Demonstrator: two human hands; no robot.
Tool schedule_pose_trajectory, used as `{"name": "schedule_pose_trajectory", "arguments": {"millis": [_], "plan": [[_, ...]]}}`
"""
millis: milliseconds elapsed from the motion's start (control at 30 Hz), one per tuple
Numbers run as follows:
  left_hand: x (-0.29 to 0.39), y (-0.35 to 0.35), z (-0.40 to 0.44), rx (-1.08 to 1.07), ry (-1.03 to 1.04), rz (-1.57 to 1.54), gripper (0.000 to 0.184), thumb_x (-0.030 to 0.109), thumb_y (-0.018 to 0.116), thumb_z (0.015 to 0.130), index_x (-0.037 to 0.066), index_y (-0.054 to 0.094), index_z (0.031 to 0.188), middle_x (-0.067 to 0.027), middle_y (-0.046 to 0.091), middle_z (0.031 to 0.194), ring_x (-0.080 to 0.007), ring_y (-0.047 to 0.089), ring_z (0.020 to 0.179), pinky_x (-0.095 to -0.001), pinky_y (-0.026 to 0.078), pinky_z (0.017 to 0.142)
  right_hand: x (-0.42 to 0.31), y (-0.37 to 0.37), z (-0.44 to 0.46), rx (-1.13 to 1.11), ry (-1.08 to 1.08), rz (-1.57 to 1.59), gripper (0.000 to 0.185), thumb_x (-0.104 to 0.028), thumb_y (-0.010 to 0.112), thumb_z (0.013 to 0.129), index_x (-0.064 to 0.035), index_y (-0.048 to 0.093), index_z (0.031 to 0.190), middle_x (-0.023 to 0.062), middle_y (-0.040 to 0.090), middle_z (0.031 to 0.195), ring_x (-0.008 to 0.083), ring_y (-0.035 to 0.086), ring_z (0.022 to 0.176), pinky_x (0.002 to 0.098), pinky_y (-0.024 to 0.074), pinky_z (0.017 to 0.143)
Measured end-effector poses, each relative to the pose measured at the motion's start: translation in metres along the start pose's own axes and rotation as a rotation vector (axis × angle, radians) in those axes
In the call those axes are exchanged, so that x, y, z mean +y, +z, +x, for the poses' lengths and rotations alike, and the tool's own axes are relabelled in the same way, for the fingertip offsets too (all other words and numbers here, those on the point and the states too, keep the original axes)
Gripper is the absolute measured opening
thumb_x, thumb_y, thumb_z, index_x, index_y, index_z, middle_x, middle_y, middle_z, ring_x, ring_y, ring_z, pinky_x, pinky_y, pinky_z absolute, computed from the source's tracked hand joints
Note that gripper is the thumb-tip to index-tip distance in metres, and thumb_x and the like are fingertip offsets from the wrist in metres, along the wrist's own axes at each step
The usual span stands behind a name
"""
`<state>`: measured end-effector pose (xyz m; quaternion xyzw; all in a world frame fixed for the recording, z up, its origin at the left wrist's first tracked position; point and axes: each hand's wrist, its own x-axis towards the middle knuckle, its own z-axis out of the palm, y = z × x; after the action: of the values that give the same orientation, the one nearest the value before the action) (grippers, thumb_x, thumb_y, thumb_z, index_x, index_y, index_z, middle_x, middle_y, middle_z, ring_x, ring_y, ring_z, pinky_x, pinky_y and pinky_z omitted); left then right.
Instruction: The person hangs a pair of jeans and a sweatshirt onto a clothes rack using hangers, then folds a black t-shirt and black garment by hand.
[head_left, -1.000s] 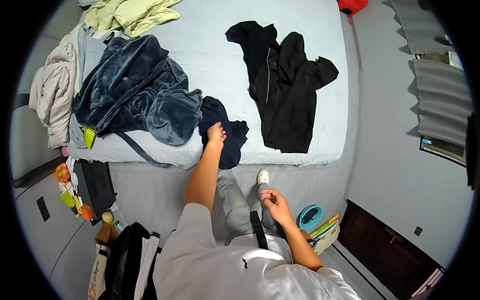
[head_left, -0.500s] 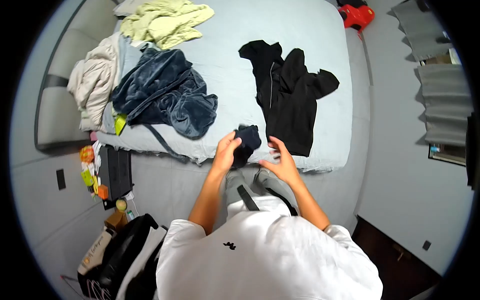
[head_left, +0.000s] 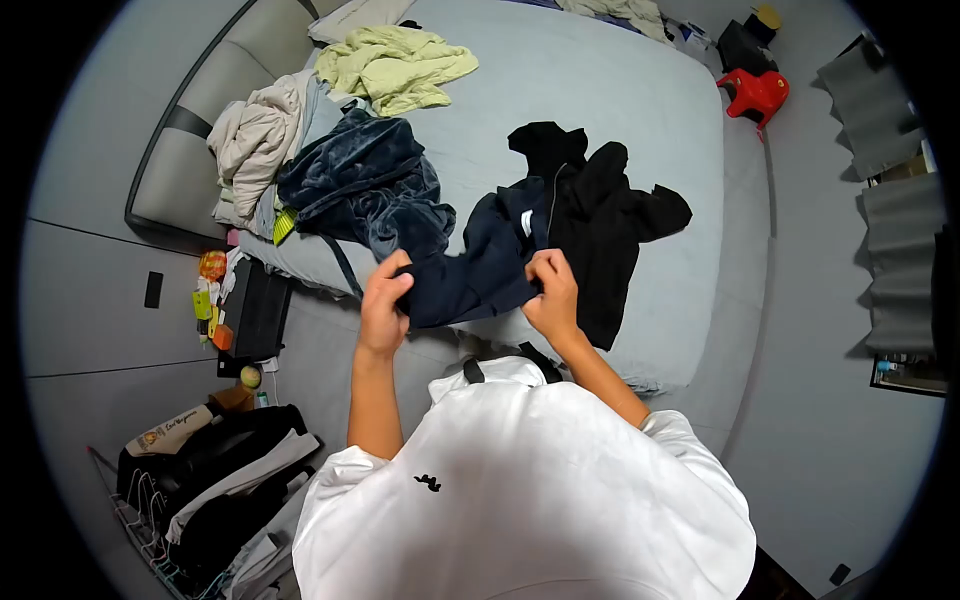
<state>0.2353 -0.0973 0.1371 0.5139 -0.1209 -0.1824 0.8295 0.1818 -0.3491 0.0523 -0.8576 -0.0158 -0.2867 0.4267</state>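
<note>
A navy garment [head_left: 465, 285] with a small white label is stretched between my hands over the bed's near edge. Its kind I cannot make out. My left hand [head_left: 385, 308] grips its left end, thumb on top. On the other side, my right hand [head_left: 552, 295] has its fingers closed round the lower right edge. The far part of the cloth rests against a black zip jacket [head_left: 600, 225] spread on the bed [head_left: 560, 70]. A blue-grey plush blanket [head_left: 370, 185] lies bunched just beyond my left hand.
A pale yellow-green cloth [head_left: 400, 70] and a beige cover [head_left: 262, 130] are heaped near the headboard [head_left: 165, 190]. A black bedside cabinet [head_left: 260, 310] stands at the left. Clothes on hangers [head_left: 215, 470] fill the lower left. A red stool [head_left: 755, 95] is past the bed's far right corner.
The navy garment was a small bundle in my left hand, with my right hand open beside it. Now it is spread out and my right hand has taken hold; my hands are wider apart.
</note>
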Motion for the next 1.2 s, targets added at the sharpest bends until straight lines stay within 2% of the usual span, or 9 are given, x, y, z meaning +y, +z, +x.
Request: {"name": "schedule_pose_trajectory", "arguments": {"millis": [133, 233, 367, 400, 633, 800, 967, 1100, 1200], "plan": [[-0.066, 0.0, -0.006, 0.506, -0.209, -0.119, 0.033, 0.009, 0.055, 0.093, -0.005, 0.056, 0.123, -0.0098, 0.06, 0.117, -0.0171, 0.059, 0.104, -0.0287, 0.046, 0.095, 0.037, 0.015, -0.052, -0.244, 0.412, 0.087, 0.029, 0.001, 0.061, 0.071, -0.0085, 0.047, 0.095, 0.012, 0.065, 0.105, 0.0305, 0.062, 0.07, 0.0402, 0.0498, 0.066], [-0.087, -0.005, 0.003, 0.541, -0.139, -0.093, 0.047, 0.009, 0.056, 0.093, -0.007, 0.048, 0.136, -0.0156, 0.055, 0.131, -0.0202, 0.058, 0.115, -0.0307, 0.044, 0.102, 0.066, 0.027, -0.079, -0.375, 0.505, -0.013, 0.032, 0.001, 0.06, 0.074, -0.0097, 0.046, 0.101, 0.0129, 0.066, 0.102, 0.0313, 0.066, 0.075, 0.0415, 0.0507, 0.067], [-0.076, -0.011, 0.018, 0.388, -0.066, -0.335, 0.046, 0.011, 0.051, 0.095, -0.007, 0.045, 0.137, -0.0175, 0.059, 0.126, -0.0258, 0.061, 0.114, -0.0375, 0.048, 0.102, 0.095, 0.018, -0.091, -0.824, 0.526, -0.132, 0.062, -0.005, 0.067, 0.076, -0.0116, 0.045, 0.133, 0.0154, 0.065, 0.105, 0.033, 0.064, 0.098, 0.0424, 0.0508, 0.083], [-0.07, -0.014, 0.022, 0.37, -0.048, -0.32, 0.045, 0.012, 0.049, 0.096, -0.005, 0.044, 0.137, -0.0176, 0.06, 0.124, -0.0279, 0.062, 0.113, -0.0403, 0.049, 0.101, 0.1, 0.023, -0.098, -0.824, 0.475, -0.228, 0.083, -0.012, 0.074, 0.073, -0.0142, 0.037, 0.147, 0.0204, 0.06, 0.122, 0.0365, 0.058, 0.114, 0.0424, 0.0482, 0.095], [0.001, 0.01, 0.025, 0.095, 0.032, -0.464, 0.029, 0.017, 0.046, 0.096, 0.002, 0.052, 0.121, -0.0123, 0.063, 0.118, -0.0249, 0.063, 0.11, -0.0394, 0.05, 0.099, 0.09, 0.075, -0.092, -1.026, 0.718, 0.289, 0.107, -0.032, 0.09, 0.061, -0.0032, 0.035, 0.149, 0.0241, 0.048, 0.143, 0.0348, 0.048, 0.133, 0.0371, 0.0388, 0.109], [0.049, 0.036, 0.025, 0.129, 0.201, -0.371, 0.022, 0.019, 0.046, 0.097, 0.004, 0.052, 0.112, -0.0089, 0.063, 0.103, -0.0191, 0.062, 0.097, -0.0351, 0.05, 0.092, 0.032, 0.117, -0.066, -1.147, 0.54, 0.292, 0.114, -0.05, 0.086, 0.064, 0.0049, 0.031, 0.148, 0.0265, 0.043, 0.147, 0.0388, 0.043, 0.136, 0.0362, 0.0335, 0.114], [0.083, -0.001, 0.009, 0.287, 0.533, 0.641, 0.026, 0.018, 0.045, 0.097, 0.0, 0.053, 0.114, -0.0098, 0.06, 0.109, -0.017, 0.059, 0.1, -0.0318, 0.047, 0.095, -0.011, 0.132, -0.034, -0.636, 0.423, 0.301, 0.056, -0.03, 0.079, 0.077, 0.0011, 0.061, 0.119, 0.0221, 0.067, 0.113, 0.0364, 0.063, 0.108, 0.0403, 0.0486, 0.093], [0.129, -0.043, 0.013, 0.606, 0.641, 0.505, 0.02, 0.019, 0.043, 0.099, 0.003, 0.054, 0.105, -0.0072, 0.059, 0.098, -0.0172, 0.062, 0.092, -0.0311, 0.052, 0.086, 0.009, 0.106, -0.005, -0.477, 0.394, 0.491, 0.033, -0.014, 0.08, 0.074, -0.0025, 0.065, 0.101, 0.0166, 0.07, 0.09, 0.0315, 0.068, 0.085, 0.037, 0.0518, 0.077], [0.144, -0.074, 0.016, 0.526, 0.607, 0.418, 0.021, 0.019, 0.042, 0.1, 0.002, 0.055, 0.102, -0.0043, 0.054, 0.093, -0.0119, 0.052, 0.086, -0.0253, 0.045, 0.084, 0.016, 0.053, 0.023, -0.276, 0.356, 0.279, 0.027, -0.006, 0.077, 0.071, -0.0019, 0.065, 0.095, 0.0127, 0.064, 0.087, 0.0292, 0.064, 0.083, 0.0354, 0.0505, 0.076]]}}
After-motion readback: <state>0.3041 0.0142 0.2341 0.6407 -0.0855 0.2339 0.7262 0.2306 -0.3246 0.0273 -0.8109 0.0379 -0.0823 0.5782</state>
